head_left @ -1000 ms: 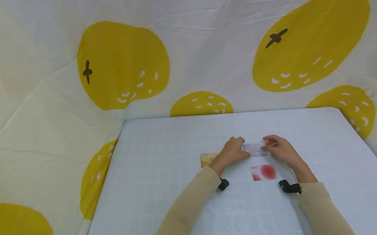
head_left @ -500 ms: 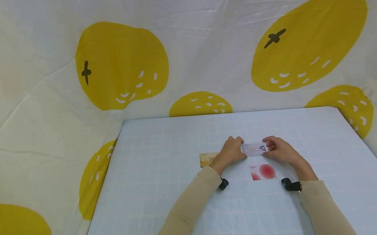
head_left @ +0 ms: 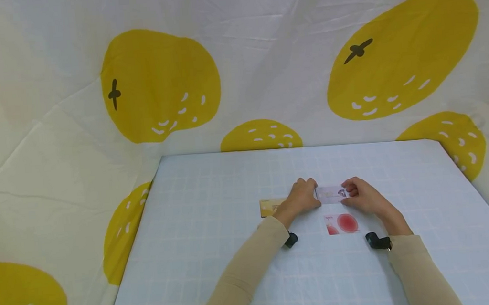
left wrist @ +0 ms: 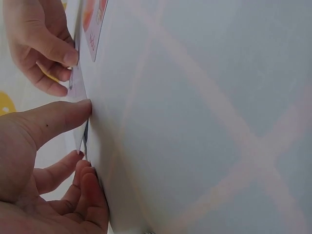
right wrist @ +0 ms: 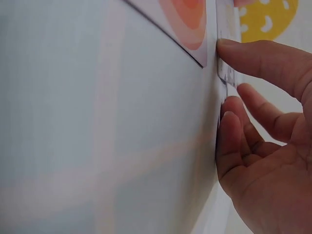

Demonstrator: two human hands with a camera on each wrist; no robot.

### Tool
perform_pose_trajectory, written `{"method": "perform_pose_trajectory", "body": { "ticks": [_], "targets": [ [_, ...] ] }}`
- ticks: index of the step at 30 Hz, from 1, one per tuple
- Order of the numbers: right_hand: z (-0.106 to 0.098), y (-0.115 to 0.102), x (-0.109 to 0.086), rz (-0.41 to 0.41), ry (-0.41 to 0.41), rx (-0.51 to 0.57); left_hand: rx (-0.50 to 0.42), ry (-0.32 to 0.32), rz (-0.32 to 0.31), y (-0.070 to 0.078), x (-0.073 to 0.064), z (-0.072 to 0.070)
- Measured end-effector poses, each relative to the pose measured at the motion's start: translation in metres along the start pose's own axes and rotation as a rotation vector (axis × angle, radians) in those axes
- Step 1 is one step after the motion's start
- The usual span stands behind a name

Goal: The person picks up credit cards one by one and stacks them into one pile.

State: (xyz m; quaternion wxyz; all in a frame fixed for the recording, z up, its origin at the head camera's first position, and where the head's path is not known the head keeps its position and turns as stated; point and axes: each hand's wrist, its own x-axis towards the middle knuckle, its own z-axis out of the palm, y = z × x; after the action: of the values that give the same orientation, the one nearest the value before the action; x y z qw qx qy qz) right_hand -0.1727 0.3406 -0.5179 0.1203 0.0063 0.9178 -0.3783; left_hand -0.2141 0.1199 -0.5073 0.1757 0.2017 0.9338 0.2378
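Observation:
A thin pale purple card (head_left: 329,194) with a small dark emblem at its right end lies between my hands at the middle of the table. My left hand (head_left: 300,199) holds its left end between thumb and forefinger, while my right hand (head_left: 363,196) pinches the right end. In the left wrist view the left thumb (left wrist: 63,118) sits on the card's near edge. From the right wrist, the right thumb (right wrist: 258,61) is on the near edge too, with the other fingers (right wrist: 229,139) curled low at the tabletop.
A pink-and-white card (head_left: 347,223) with a red disc lies just in front of the purple one. Left of it a gold card (head_left: 269,207) is partly covered by my left hand. The pale checked table (head_left: 219,269) meets a fruit-printed cloth (head_left: 264,74) behind.
My right fingers have shifted from over the card to its right end, uncovering the dark emblem. The left thumb has drawn back slightly to the left edge.

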Motion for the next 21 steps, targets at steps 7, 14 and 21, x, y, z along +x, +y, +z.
{"method": "perform_pose_trajectory", "body": {
  "ticks": [7, 14, 21],
  "targets": [
    [0.002, 0.004, 0.000, -0.030, 0.027, 0.030, 0.010, -0.003, -0.025, 0.005, 0.000, 0.003],
    [0.003, -0.001, -0.004, -0.051, 0.067, 0.024, 0.062, -0.002, -0.041, 0.010, -0.003, 0.004],
    [0.005, -0.004, -0.007, -0.022, 0.089, 0.017, 0.012, 0.008, -0.044, 0.010, -0.004, 0.006]
  ]
}}
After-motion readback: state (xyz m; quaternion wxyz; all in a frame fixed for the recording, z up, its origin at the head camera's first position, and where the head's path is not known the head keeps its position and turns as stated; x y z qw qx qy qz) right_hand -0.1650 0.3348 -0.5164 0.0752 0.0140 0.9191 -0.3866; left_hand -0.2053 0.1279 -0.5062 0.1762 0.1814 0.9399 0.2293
